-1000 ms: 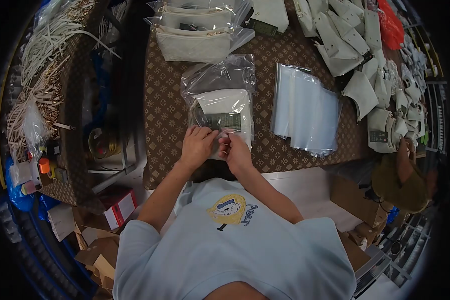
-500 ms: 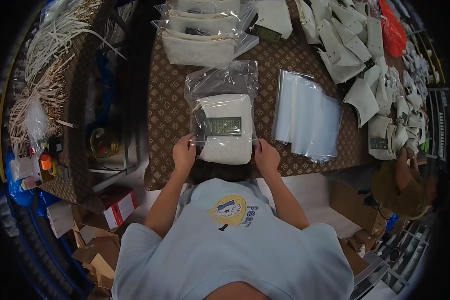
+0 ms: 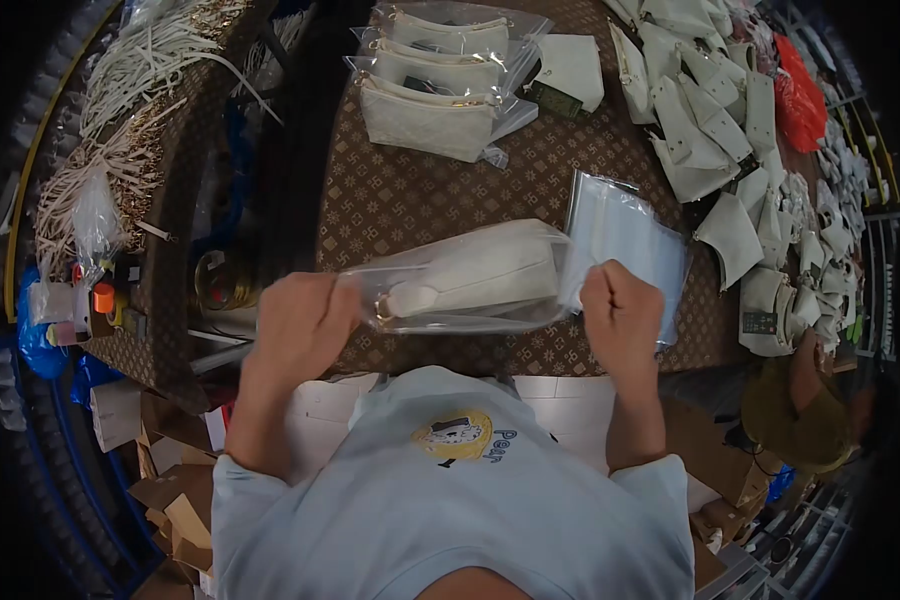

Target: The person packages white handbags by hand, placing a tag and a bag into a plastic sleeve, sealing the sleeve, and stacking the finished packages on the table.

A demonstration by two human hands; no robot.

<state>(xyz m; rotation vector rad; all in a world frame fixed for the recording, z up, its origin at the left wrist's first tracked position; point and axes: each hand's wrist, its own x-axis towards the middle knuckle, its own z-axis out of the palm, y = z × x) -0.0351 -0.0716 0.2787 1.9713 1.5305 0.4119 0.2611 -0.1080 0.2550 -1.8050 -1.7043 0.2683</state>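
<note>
The person holds a cream purse (image 3: 490, 272) inside a clear bag (image 3: 450, 318), lifted off the table (image 3: 410, 195) and lying sideways in the air just in front of the chest. The left hand (image 3: 300, 322) is curled shut round one end of the bag, though it is blurred and I cannot make out the fingers. The right hand (image 3: 620, 312) is closed in a fist on the other end. Gripped at both ends like this, the plastic looks pulled taut and level, which I judge keeps the purse from sliding about inside.

A stack of empty bags (image 3: 635, 215) lies on the table just under and beyond the right hand, near enough to reach without leaning. Bagged purses (image 3: 435, 90) are layered one over another at the far edge, well apart from the hands and seemingly out of the way. Loose purses (image 3: 695, 130) with no bags are heaped to the right. Pale straps (image 3: 120, 110) lie in bundles on the surface to the left, and cardboard boxes (image 3: 175, 500) sit on the floor below. Another person (image 3: 810, 400) is low down at the right.

As for writing, the pale blue shirt (image 3: 450, 520) carries a cartoon badge with a short word beside it that looks like "Pear", though it is tilted and hard to be sure of. A dark label (image 3: 555, 98) lies by the far purses; its print is too small to read.
</note>
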